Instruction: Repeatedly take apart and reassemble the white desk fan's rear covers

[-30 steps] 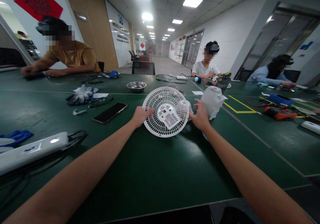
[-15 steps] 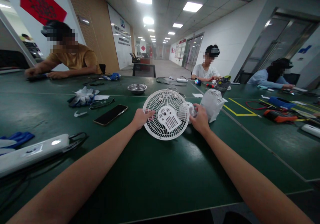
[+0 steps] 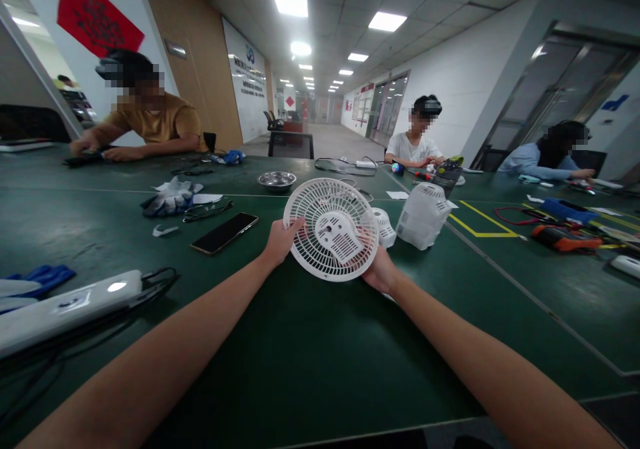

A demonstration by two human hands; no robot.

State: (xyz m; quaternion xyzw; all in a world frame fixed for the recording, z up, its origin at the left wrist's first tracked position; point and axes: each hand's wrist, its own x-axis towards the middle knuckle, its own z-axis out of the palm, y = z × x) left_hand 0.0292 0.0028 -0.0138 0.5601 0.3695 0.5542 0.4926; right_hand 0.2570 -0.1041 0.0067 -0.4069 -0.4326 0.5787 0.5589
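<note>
A round white fan grille (image 3: 306, 262) is held tilted up above the table, its slotted centre plate facing me. My left hand (image 3: 281, 241) is closed on its left rim, the thumb on the near side. At the lower right rim is my right hand (image 3: 381, 272), reaching behind the grille, which hides most of its fingers; whether they grip cannot be made out. Just right of the grille sits a small white vented housing (image 3: 385, 227). Beside that, a larger translucent white vented housing (image 3: 424, 217) stands on the green table (image 3: 310, 349).
A phone (image 3: 225, 233), gloves (image 3: 173, 197) and a metal bowl (image 3: 277, 181) lie left and behind. A white power strip (image 3: 75, 309) is at near left. At right are an orange-black meter (image 3: 565, 237) and a blue tray (image 3: 569, 210). Several people sit across the table.
My right hand has moved from the small white housing, down and left, to behind the grille's lower right rim. My left hand keeps its hold on the left rim.
</note>
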